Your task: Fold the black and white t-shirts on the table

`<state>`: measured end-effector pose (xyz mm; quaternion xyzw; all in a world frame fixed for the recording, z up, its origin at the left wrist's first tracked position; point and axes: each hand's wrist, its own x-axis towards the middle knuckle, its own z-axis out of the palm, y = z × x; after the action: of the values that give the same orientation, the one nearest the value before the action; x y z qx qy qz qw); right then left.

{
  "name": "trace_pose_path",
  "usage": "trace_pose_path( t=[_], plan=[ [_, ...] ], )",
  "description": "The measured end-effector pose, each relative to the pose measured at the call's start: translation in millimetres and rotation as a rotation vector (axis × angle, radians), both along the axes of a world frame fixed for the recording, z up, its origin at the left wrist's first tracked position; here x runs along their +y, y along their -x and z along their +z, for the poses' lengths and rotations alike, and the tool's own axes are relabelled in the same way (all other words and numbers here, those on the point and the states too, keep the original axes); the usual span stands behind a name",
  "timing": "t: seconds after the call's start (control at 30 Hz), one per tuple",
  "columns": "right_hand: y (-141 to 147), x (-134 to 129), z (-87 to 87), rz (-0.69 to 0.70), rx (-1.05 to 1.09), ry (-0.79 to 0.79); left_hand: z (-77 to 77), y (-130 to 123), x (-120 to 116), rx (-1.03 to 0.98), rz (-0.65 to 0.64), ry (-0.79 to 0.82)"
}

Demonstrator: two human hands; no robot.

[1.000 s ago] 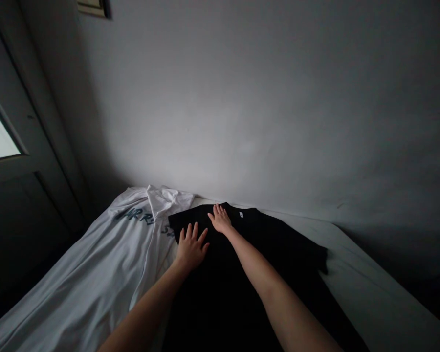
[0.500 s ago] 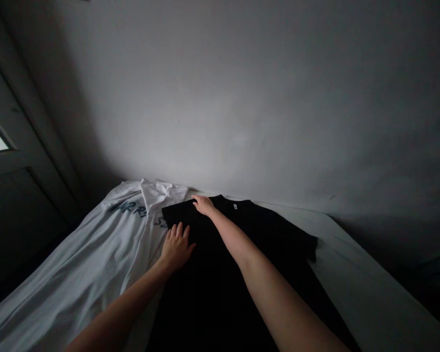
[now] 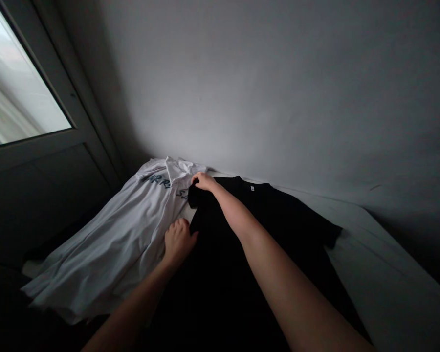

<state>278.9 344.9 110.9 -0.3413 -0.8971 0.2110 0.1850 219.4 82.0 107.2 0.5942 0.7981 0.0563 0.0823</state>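
A black T-shirt (image 3: pixel 264 220) lies flat on a white-sheeted bed (image 3: pixel 374 254), its collar and small white tag at the far end. My right hand (image 3: pixel 204 181) reaches across to the shirt's far left shoulder, fingers curled around the gathered cloth. Lower down, my left hand (image 3: pixel 178 240) is curled at the shirt's left edge and seems to pinch it. Beside them lies a white collared shirt (image 3: pixel 106 244) with dark lettering across it, partly overlapped by the black cloth. The shirt's lower part is lost in shadow.
A door with a glass pane (image 3: pixel 22 83) stands at the left, with dark floor below the bed's side. A grey wall (image 3: pixel 242 98) rises directly behind the bed's far edge. White sheet shows to the right of the black T-shirt.
My left hand has gone from spread fingers to curled on the black edge. My right hand's fingers have closed on the shoulder, which looks gathered. The view has tilted, showing more window.
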Motion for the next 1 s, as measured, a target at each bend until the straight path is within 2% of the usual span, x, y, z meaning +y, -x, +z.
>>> trace_pose_path(
  t=[0.1, 0.2, 0.43, 0.6, 0.77, 0.9, 1.0],
  plan=[
    [-26.3, 0.1, 8.9, -0.113, 0.112, -0.02, 4.0, -3.2, 10.1, -0.003, 0.0, 0.021],
    [-56.4, 0.8, 10.6, -0.244, 0.227, -0.023, 5.7, -9.2, 6.6, -0.016, -0.075, 0.037],
    [-136.9, -2.7, -6.7, -0.503, 0.45, 0.049, 8.8, -39.4, -31.4, -0.044, -0.289, 0.122],
    [-186.9, -15.3, -20.6, -0.638, 0.532, 0.101, 12.8, -63.4, -37.3, -0.074, -0.392, 0.147],
    [-212.9, -27.9, -30.8, -0.764, 0.567, 0.097, 7.0, -77.9, -35.0, -0.109, -0.415, 0.139],
    [-221.9, -33.2, -36.5, -0.894, 0.582, 0.047, 2.6, -84.0, -34.8, -0.201, -0.418, 0.105],
    [-225.3, -35.4, -39.7, -0.941, 0.581, 0.038, 1.1, -89.3, -31.2, -0.312, -0.405, 0.044]
  ],
)
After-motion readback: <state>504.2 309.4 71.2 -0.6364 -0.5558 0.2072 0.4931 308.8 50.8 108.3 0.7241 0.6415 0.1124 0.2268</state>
